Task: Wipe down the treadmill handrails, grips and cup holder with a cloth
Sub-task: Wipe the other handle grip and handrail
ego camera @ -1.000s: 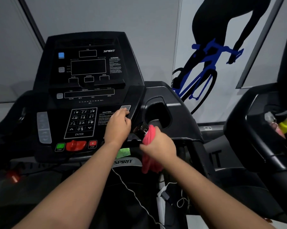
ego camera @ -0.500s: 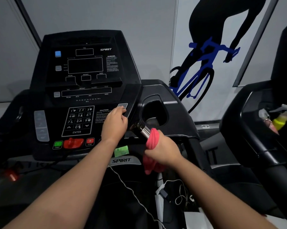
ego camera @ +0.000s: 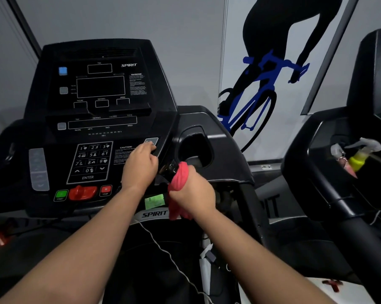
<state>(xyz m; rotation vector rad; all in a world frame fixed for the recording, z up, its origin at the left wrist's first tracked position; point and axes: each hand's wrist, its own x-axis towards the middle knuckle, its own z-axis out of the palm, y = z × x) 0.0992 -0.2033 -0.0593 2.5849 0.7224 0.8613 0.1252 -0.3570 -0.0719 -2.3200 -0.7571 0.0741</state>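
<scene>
Grip (ego camera: 170, 169): mostly hidden beneath cloth (ego camera: 180, 177). Cloth: pinkish-red, bunched, tail hanging; right hand (ego camera: 195, 193) curled round it. Left hand (ego camera: 140, 166): loosely bent, resting on console (ego camera: 53, 139).

Single view: head cam, wide-angle, looks fwd & down, close to treadmill console (ego camera: 102, 128) left-centre; cup holder (ego camera: 209, 137) mid-frame; second machine (ego camera: 316, 163) near right, wall poster (ego camera: 261, 88) far right.
</scene>
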